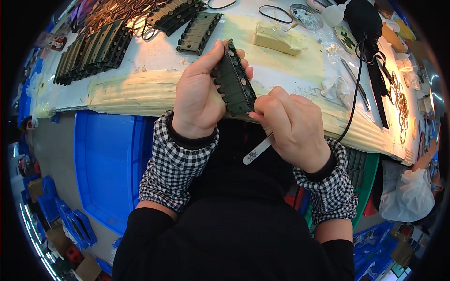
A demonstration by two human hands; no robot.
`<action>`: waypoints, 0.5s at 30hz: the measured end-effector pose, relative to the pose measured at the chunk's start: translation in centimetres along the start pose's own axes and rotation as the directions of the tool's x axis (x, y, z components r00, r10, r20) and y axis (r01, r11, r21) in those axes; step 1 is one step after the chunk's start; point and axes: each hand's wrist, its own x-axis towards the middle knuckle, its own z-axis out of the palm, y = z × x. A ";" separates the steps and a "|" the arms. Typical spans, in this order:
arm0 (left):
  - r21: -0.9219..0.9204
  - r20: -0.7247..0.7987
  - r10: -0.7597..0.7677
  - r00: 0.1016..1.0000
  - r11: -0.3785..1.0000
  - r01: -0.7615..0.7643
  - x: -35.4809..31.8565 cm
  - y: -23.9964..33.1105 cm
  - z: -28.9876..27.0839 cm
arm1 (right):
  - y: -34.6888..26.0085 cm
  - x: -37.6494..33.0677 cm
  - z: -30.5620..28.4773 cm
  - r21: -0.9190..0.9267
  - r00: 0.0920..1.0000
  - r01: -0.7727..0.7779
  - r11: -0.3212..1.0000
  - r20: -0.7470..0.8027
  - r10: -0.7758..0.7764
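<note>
My left hand [199, 91] is closed around a dark green circuit board panel [233, 86], holding it tilted over the front edge of the table. Small round parts run along the panel's length, and its left edge is notched. My right hand [293, 124] is curled in a pinch at the panel's lower right end, touching or nearly touching it. Out of that fist, toward me, sticks the flat silver end of what look like tweezers [258, 149]; their tips are hidden by the fingers. A similar panel [199, 33] lies on the table just beyond my left hand.
Stacked panels [93, 54] and a heap of thin cables [124, 14] occupy the table's far left. A yellowish block [277, 39] sits beyond my hands. To the right are a pen-like tool [356, 84] and a hanging black cord [358, 100]. A blue bin [101, 164] stands below left.
</note>
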 end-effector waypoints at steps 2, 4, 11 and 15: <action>-0.026 0.028 -0.006 1.000 1.000 0.007 0.3 0.3 -0.1 | 0.2 -0.3 0.4 0.041 0.997 0.002 0.999 -0.078 0.001; -0.038 0.014 0.001 1.000 0.999 0.000 0.4 0.3 -0.2 | 0.6 -0.9 1.3 0.072 0.977 0.012 0.997 -0.213 0.004; -0.086 -0.042 0.046 0.998 0.995 -0.050 0.3 0.3 -0.1 | -1.1 -2.5 2.4 0.005 0.937 -0.050 0.999 -0.346 0.048; -0.069 -0.039 0.061 0.997 0.996 -0.063 0.3 0.0 0.0 | -0.4 -1.7 2.5 0.064 0.904 -0.047 0.997 -0.423 0.070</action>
